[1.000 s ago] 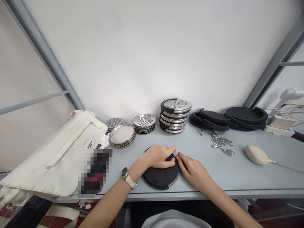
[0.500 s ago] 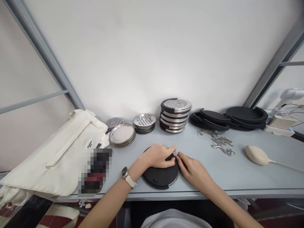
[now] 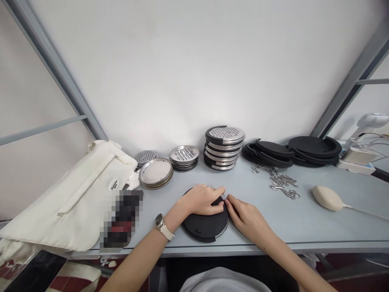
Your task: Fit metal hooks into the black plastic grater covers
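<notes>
A round black disc (image 3: 205,225) lies flat near the table's front edge, with a strip of shiny metal along its right rim. My left hand (image 3: 202,200) rests over its upper part, thumb and forefinger closed around the disc's upper right edge. At that same edge, the fingertips of my right hand (image 3: 243,213) are pinched together, touching the rim. A small shiny metal bit (image 3: 223,197) shows between the two hands; the fingers hide most of it, so its kind is unclear.
Behind stand a stack of perforated metal discs with black rims (image 3: 225,148), metal grater discs (image 3: 184,156), metal lids (image 3: 155,172) and black plastic trays (image 3: 314,150). Wire clips (image 3: 284,182) and a beige corded device (image 3: 327,198) lie right. A white bag (image 3: 75,194) sits left.
</notes>
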The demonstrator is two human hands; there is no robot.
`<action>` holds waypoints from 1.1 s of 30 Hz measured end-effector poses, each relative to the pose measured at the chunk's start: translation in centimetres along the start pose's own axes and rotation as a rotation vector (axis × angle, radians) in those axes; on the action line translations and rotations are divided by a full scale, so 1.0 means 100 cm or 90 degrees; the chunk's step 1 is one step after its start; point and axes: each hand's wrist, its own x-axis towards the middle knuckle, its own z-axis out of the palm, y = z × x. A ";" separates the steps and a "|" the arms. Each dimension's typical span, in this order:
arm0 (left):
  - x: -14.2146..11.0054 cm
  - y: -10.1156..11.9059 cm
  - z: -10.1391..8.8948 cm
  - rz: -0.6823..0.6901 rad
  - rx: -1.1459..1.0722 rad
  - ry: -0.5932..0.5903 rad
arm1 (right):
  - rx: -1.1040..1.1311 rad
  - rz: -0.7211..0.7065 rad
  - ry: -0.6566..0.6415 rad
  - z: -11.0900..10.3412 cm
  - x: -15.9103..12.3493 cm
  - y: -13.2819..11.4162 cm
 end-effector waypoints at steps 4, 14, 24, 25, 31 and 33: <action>0.000 0.000 -0.001 -0.001 0.000 -0.008 | -0.002 0.001 -0.002 0.001 0.000 0.001; 0.000 0.000 0.000 -0.005 0.001 -0.010 | -0.001 0.002 -0.006 0.001 0.000 0.000; 0.000 0.000 0.000 0.001 -0.009 0.001 | -0.004 0.004 0.000 0.000 0.000 0.001; 0.000 0.000 -0.001 0.001 -0.009 0.001 | -0.003 0.004 0.003 0.000 -0.001 0.001; 0.000 0.001 -0.003 -0.011 -0.011 -0.011 | 0.009 0.004 0.010 -0.002 -0.001 -0.002; 0.000 0.002 -0.004 -0.018 -0.012 -0.012 | 0.015 0.007 0.014 -0.002 -0.001 -0.002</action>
